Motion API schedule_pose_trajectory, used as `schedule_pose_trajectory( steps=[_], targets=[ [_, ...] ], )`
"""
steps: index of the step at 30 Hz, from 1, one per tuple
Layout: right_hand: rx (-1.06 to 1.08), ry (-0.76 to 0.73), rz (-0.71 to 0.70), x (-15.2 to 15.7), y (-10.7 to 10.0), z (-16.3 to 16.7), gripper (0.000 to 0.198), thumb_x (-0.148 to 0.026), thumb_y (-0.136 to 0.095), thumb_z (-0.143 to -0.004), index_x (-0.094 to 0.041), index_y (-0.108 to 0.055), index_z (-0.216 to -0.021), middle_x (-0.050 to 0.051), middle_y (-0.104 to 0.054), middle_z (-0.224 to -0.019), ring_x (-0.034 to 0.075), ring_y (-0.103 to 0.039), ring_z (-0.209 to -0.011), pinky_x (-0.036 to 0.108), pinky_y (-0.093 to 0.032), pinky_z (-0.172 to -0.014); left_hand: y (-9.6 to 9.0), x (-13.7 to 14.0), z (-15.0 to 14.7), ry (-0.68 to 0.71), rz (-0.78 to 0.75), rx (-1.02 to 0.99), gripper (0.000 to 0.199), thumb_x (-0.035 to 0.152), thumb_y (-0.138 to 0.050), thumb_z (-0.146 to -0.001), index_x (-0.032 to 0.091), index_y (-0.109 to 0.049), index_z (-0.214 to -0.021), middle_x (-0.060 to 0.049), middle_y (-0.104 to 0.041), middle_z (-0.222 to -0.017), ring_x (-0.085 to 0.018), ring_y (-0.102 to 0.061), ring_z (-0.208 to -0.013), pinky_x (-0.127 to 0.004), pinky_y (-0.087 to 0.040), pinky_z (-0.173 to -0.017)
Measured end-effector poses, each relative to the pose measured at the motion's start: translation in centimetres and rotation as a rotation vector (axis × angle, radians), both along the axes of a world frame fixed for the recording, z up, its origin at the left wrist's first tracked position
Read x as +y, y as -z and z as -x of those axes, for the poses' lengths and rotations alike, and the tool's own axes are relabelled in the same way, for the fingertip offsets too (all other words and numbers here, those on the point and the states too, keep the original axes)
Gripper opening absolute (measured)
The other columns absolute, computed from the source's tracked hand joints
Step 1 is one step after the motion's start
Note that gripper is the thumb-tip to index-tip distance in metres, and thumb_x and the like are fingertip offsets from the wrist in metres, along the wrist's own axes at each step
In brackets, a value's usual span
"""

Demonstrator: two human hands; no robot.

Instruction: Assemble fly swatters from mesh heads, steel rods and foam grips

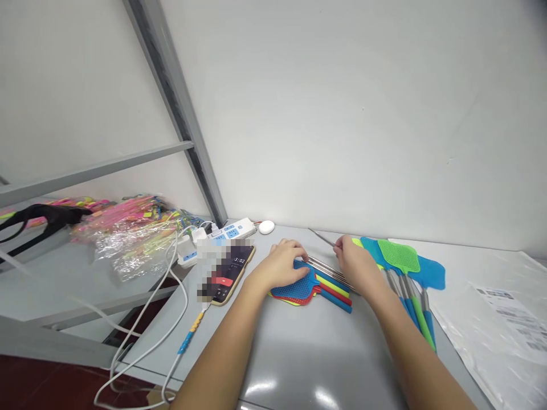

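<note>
My left hand (284, 265) curls over a small stack of fly swatter heads, its thumb on the blue mesh head (299, 287). Red and yellow-green heads show beneath the blue one. Their short blue, yellow and red handles (335, 296) point to the right. Pinched in my right hand (352, 259) is a thin metal rod (321, 236), tilted up to the left. Several shiny metal rods (327, 269) lie between my hands, partly hidden under the right one. Beyond my right wrist are more swatters, with a green head (399, 256) on top of blue ones.
A phone (233, 273) lies left of my hands, by a power strip (231, 230) and white cables (183, 302). A round white object (266, 228) sits near the wall. Bagged colourful items (132, 228) fill the left shelf. White plastic packaging (499, 307) covers the right side.
</note>
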State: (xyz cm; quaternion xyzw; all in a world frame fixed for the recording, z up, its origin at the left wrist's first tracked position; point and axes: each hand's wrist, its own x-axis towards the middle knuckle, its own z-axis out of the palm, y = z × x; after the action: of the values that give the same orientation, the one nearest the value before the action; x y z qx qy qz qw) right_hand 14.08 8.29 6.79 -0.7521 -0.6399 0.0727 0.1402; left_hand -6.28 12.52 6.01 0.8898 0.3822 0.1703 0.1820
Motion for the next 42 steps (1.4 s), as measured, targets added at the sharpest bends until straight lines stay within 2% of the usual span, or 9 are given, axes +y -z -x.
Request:
schedule_pose_trajectory(
  steps=[2, 3, 5, 9, 13, 18, 25, 35, 42],
  targets=[
    [0.064, 0.03, -0.057, -1.8, -1.4, 0.0, 0.028, -0.032, -0.027, -0.1, -0.019, -0.047, -0.114, 0.007, -0.066, -0.093, 0.019, -0.062, -0.079, 0.026, -0.039, -0.064, 0.0, 0.0, 0.2, -0.01, 0.015, 0.011, 0.023, 0.043, -0.064, -0.08, 0.027, -0.066, -0.097, -0.005, -0.06, -0.113, -0.028, -0.048, -0.112, -0.045, -0.037, -0.095],
    [0.173, 0.054, -0.141, -3.0, -1.8, 0.0, 0.027, -0.035, -0.029, -0.099, -0.02, -0.047, -0.113, 0.007, -0.066, -0.095, 0.019, -0.062, -0.078, 0.026, -0.04, -0.063, 0.0, 0.0, 0.2, -0.012, 0.024, 0.016, 0.029, 0.047, -0.065, -0.078, 0.028, -0.066, -0.1, -0.005, -0.059, -0.114, -0.029, -0.048, -0.112, -0.045, -0.038, -0.094],
    [0.315, 0.069, -0.266, -5.3, -1.6, 0.1, 0.027, -0.04, -0.034, -0.097, -0.022, -0.048, -0.111, 0.007, -0.066, -0.097, 0.019, -0.063, -0.079, 0.026, -0.042, -0.064, 0.1, -0.1, 0.2, 0.003, 0.049, 0.029, 0.043, 0.055, -0.07, -0.071, 0.03, -0.065, -0.106, -0.005, -0.059, -0.117, -0.03, -0.048, -0.112, -0.045, -0.038, -0.093],
    [0.424, 0.103, -0.292, -9.4, 2.0, 0.0, 0.026, -0.044, -0.044, -0.091, -0.024, -0.055, -0.102, 0.009, -0.069, -0.095, 0.023, -0.065, -0.08, 0.03, -0.048, -0.067, 0.6, -0.4, -0.2, 0.066, 0.104, 0.062, 0.07, 0.061, -0.078, -0.056, 0.033, -0.06, -0.117, -0.005, -0.057, -0.123, -0.031, -0.046, -0.116, -0.044, -0.035, -0.096],
    [0.383, 0.048, -0.353, -11.5, 5.7, -0.1, 0.026, -0.045, -0.048, -0.089, -0.024, -0.06, -0.097, 0.007, -0.071, -0.088, 0.021, -0.067, -0.074, 0.029, -0.051, -0.061, 0.7, -0.5, -0.4, 0.07, 0.095, 0.091, 0.073, 0.055, -0.08, -0.055, 0.033, -0.058, -0.121, -0.005, -0.059, -0.123, -0.033, -0.046, -0.118, -0.047, -0.03, -0.1],
    [0.296, -0.106, -0.437, -11.9, 6.6, 0.1, 0.02, -0.038, -0.05, -0.09, -0.024, -0.062, -0.098, 0.005, -0.071, -0.084, 0.018, -0.068, -0.069, 0.026, -0.053, -0.061, 1.1, 0.0, -0.2, 0.084, 0.112, 0.039, 0.067, 0.052, -0.08, -0.058, 0.032, -0.059, -0.119, -0.005, -0.061, -0.12, -0.031, -0.047, -0.118, -0.043, -0.038, -0.095],
    [0.276, -0.077, -0.477, -11.8, 6.6, 0.2, 0.019, -0.037, -0.051, -0.09, -0.023, -0.062, -0.098, 0.004, -0.071, -0.083, 0.017, -0.068, -0.067, 0.024, -0.053, -0.059, 1.8, 0.6, 0.0, 0.07, 0.165, 0.012, 0.065, 0.054, -0.081, -0.057, 0.029, -0.062, -0.114, -0.006, -0.057, -0.115, -0.029, -0.051, -0.11, -0.038, -0.044, -0.09],
    [0.287, -0.029, -0.393, -11.7, 6.5, 0.3, 0.024, -0.042, -0.049, -0.091, -0.024, -0.062, -0.097, 0.004, -0.07, -0.081, 0.017, -0.067, -0.065, 0.024, -0.051, -0.054, 1.7, 1.0, 0.2, 0.028, 0.079, 0.102, 0.06, 0.058, -0.08, -0.054, 0.03, -0.065, -0.104, -0.004, -0.06, -0.104, -0.03, -0.049, -0.106, -0.042, -0.036, -0.092],
    [0.314, -0.054, -0.417, -11.6, 6.7, 0.3, 0.022, -0.041, -0.05, -0.09, -0.024, -0.061, -0.097, 0.002, -0.07, -0.079, 0.016, -0.066, -0.063, 0.023, -0.051, -0.054, 1.5, 1.0, -0.1, 0.009, 0.028, 0.095, 0.059, 0.057, -0.081, -0.051, 0.029, -0.065, -0.1, -0.003, -0.057, -0.1, -0.027, -0.046, -0.102, -0.043, -0.03, -0.096]
  ],
)
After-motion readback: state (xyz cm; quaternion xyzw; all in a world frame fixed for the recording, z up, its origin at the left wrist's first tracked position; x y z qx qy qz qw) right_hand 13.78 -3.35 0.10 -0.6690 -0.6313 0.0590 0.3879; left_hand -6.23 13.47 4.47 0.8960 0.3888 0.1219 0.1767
